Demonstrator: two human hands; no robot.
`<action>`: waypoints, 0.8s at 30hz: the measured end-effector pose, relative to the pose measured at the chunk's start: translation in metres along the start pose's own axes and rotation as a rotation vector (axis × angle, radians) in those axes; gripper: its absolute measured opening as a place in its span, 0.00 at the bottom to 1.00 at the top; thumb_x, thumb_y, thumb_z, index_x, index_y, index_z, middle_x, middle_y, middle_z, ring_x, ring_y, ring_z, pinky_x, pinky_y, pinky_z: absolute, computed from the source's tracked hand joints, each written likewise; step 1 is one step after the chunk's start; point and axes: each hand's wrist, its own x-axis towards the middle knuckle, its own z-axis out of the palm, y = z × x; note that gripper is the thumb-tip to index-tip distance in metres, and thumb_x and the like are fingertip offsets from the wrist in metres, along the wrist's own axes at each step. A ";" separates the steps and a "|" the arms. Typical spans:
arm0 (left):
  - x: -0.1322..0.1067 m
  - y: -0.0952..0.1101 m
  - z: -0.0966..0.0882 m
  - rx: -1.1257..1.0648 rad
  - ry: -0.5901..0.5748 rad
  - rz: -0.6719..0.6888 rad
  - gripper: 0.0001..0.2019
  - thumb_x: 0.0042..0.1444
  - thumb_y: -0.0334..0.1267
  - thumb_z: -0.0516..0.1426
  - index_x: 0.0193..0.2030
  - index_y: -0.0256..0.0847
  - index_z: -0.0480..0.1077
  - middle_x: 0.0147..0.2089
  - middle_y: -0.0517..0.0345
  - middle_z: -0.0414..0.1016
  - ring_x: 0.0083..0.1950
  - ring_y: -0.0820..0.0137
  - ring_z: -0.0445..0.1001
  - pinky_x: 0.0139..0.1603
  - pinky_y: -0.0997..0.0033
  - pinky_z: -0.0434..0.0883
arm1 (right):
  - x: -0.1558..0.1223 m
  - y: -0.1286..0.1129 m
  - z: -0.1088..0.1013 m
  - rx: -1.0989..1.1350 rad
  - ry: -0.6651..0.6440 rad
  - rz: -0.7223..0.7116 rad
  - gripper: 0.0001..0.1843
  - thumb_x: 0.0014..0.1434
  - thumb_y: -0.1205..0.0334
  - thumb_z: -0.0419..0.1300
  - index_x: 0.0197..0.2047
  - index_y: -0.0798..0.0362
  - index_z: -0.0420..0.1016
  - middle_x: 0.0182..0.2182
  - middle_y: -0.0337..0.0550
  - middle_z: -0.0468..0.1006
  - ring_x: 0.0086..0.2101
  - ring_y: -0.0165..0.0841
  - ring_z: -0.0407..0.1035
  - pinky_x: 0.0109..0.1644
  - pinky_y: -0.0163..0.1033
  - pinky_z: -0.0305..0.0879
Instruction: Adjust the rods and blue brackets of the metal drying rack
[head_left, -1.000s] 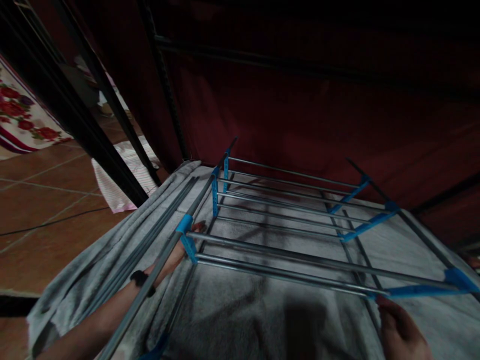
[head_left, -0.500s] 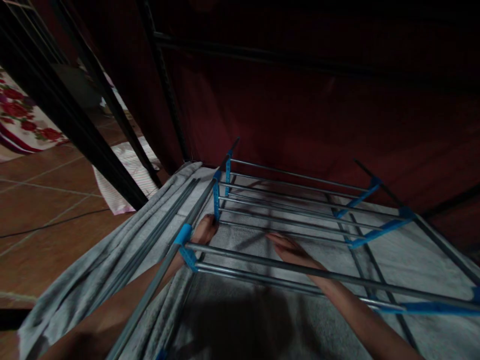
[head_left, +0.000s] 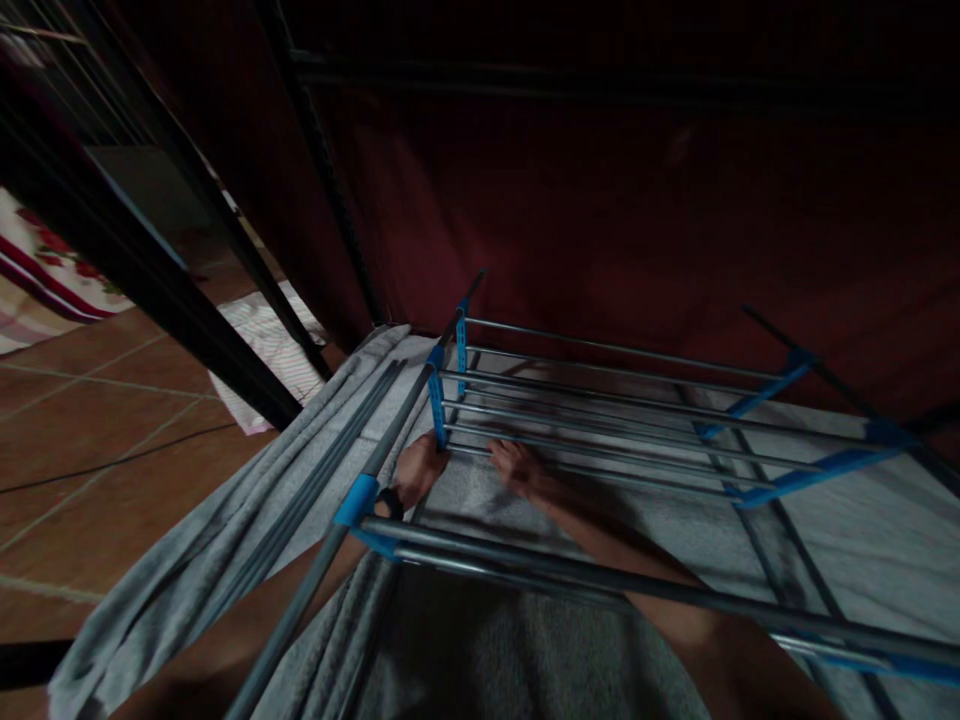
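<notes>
A metal drying rack [head_left: 600, 410] with grey rods and blue plastic joints stands before me, and a grey towel [head_left: 525, 640] is spread over its lower level. Both arms reach in under the upper rods. My left hand [head_left: 418, 470] rests on the towel beside the blue upright joint, fingers curled down against the cloth. My right hand [head_left: 521, 468] lies close to it on the towel, fingers bent and pressing the fabric. A dark band [head_left: 388, 500] sits on the left wrist.
A dark red curtain [head_left: 600, 220] hangs behind the rack. Black metal bars [head_left: 150, 290] slant on the left. A striped pink cloth [head_left: 266, 350] lies on the brown tiled floor [head_left: 90, 430]. A floral fabric [head_left: 45, 280] shows at far left.
My right hand left the rack's right front joint, reached under the rods and came beside the left hand. The left hand slid farther in along the towel.
</notes>
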 end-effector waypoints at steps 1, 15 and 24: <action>0.002 -0.002 0.004 0.037 0.008 -0.034 0.15 0.66 0.40 0.54 0.52 0.30 0.69 0.43 0.52 0.77 0.46 0.63 0.76 0.47 0.63 0.71 | 0.000 0.002 0.001 0.005 0.002 -0.008 0.13 0.68 0.70 0.50 0.49 0.57 0.74 0.42 0.40 0.75 0.43 0.33 0.67 0.48 0.35 0.58; 0.013 -0.008 0.015 0.208 -0.028 -0.139 0.18 0.66 0.44 0.50 0.59 0.42 0.66 0.50 0.42 0.80 0.49 0.54 0.78 0.44 0.62 0.67 | 0.003 0.011 0.003 0.059 -0.020 0.026 0.12 0.70 0.63 0.49 0.50 0.52 0.71 0.45 0.45 0.77 0.45 0.35 0.68 0.44 0.35 0.56; 0.015 -0.007 0.022 0.253 -0.006 -0.170 0.17 0.66 0.45 0.49 0.55 0.39 0.68 0.50 0.43 0.80 0.52 0.54 0.79 0.46 0.62 0.69 | 0.002 0.007 -0.003 0.066 -0.035 0.033 0.13 0.70 0.62 0.49 0.52 0.51 0.72 0.45 0.45 0.78 0.45 0.35 0.68 0.44 0.36 0.56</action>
